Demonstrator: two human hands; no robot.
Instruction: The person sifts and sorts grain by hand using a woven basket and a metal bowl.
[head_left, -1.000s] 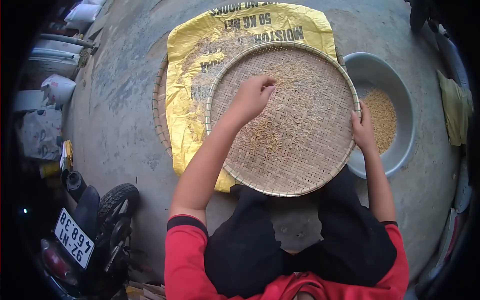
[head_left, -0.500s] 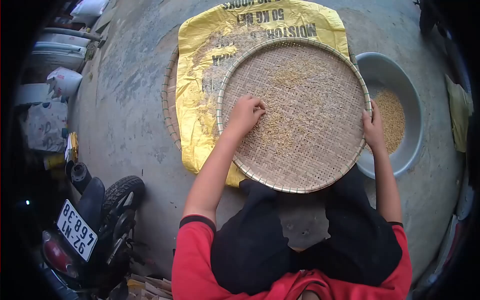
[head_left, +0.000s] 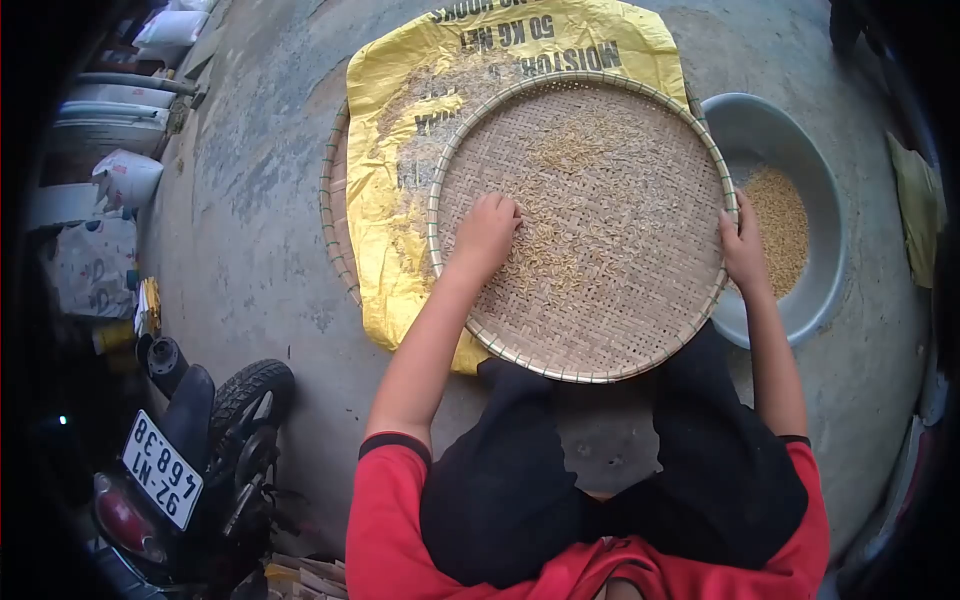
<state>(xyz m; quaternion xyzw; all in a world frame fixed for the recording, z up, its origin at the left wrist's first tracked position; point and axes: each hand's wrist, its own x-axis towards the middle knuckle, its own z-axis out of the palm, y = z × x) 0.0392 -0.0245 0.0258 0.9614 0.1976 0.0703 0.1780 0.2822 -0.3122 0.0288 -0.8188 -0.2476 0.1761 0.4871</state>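
A round woven bamboo winnowing tray (head_left: 640, 330) rests across my knees and over a yellow sack. Unhusked rice grains (head_left: 550, 250) lie scattered on its weave, thicker at the upper middle and left of centre. My left hand (head_left: 487, 235) is over the tray's left part with its fingers curled together at the grains; whatever is between the fingertips is hidden. On the right side, my right hand (head_left: 743, 250) grips the tray's rim, thumb on the inside and fingers around the outer edge.
The yellow sack (head_left: 385, 290), strewn with chaff, covers another round tray (head_left: 337, 200). At right stands a grey basin (head_left: 820, 300) holding a heap of grain (head_left: 775, 225). A motorbike (head_left: 190, 450) is parked at lower left; bags (head_left: 130, 180) line the left wall.
My left hand has shifted slightly left, its fingers more tucked in. My right hand keeps its hold on the rim. The whole view has shifted slightly.
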